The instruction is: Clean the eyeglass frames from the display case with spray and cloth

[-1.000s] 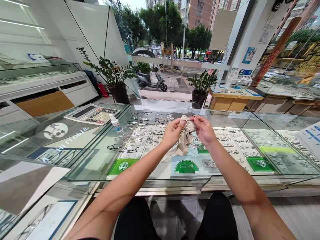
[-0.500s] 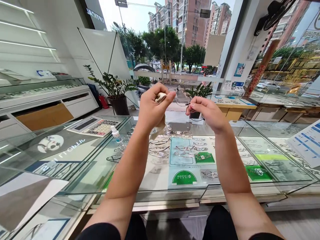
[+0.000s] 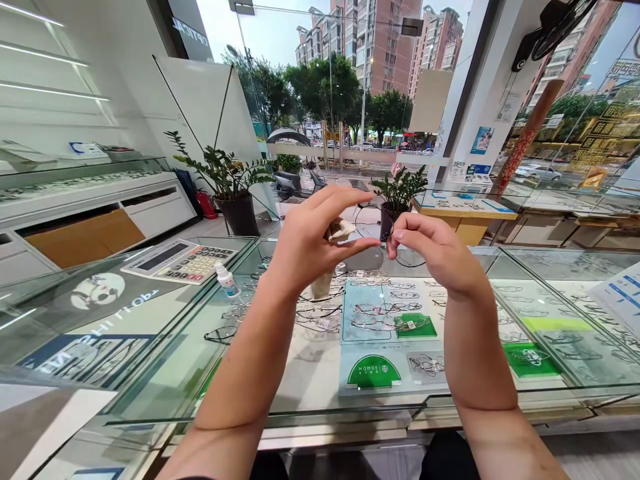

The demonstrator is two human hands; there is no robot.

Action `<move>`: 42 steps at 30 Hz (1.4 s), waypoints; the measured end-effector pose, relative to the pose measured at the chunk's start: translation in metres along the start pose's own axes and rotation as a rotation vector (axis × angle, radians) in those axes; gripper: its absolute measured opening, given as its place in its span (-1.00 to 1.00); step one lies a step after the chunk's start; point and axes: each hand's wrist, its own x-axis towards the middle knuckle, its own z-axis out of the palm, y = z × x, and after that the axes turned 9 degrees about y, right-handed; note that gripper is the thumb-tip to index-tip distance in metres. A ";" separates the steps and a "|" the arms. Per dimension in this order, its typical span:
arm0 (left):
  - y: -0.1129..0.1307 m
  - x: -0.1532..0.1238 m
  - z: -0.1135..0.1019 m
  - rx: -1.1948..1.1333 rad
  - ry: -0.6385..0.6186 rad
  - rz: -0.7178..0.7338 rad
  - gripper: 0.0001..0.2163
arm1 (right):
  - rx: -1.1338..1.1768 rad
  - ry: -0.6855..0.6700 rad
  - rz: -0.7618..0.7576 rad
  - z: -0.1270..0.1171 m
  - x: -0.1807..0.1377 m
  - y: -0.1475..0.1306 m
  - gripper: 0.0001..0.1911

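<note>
A pair of thin, dark-rimmed round eyeglasses (image 3: 369, 223) is up above the glass counter. My right hand (image 3: 437, 253) pinches the eyeglasses near the middle of the frame, between thumb and fingers. Around the left lens, the thumb and forefinger of my left hand (image 3: 310, 233) are spread apart; whether they touch the rim I cannot tell. A crumpled beige cloth (image 3: 341, 231) sits in my left palm, its lower end hanging below the hand. The other fingers of that hand are mostly hidden behind it.
Under my arms lies a glass display counter (image 3: 310, 370) with rows of eyeglasses inside. A small white bottle (image 3: 227, 280) and a large calculator (image 3: 177, 260) rest on its left side. Potted plants (image 3: 239, 210) stand beyond, before the shop window. A white printed sheet (image 3: 620, 290) lies at right.
My left thumb and forefinger have parted from a pinch and now reach around the lens. Both hands and the eyeglasses have shifted slightly right and lower in view.
</note>
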 end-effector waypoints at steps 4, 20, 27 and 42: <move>0.001 0.002 -0.002 0.086 -0.035 0.054 -0.42 | -0.028 0.016 0.005 0.002 0.000 -0.003 -0.74; 0.001 0.001 -0.010 0.237 0.134 0.051 -0.48 | -0.130 0.559 -0.411 -0.009 0.002 0.008 -0.80; 0.016 0.003 -0.019 0.339 0.281 0.056 -0.51 | -0.221 0.625 -0.501 -0.017 -0.006 0.000 -0.81; 0.025 0.000 -0.018 0.333 0.302 -0.101 -0.56 | -0.223 0.572 -0.401 -0.010 -0.008 -0.007 -0.88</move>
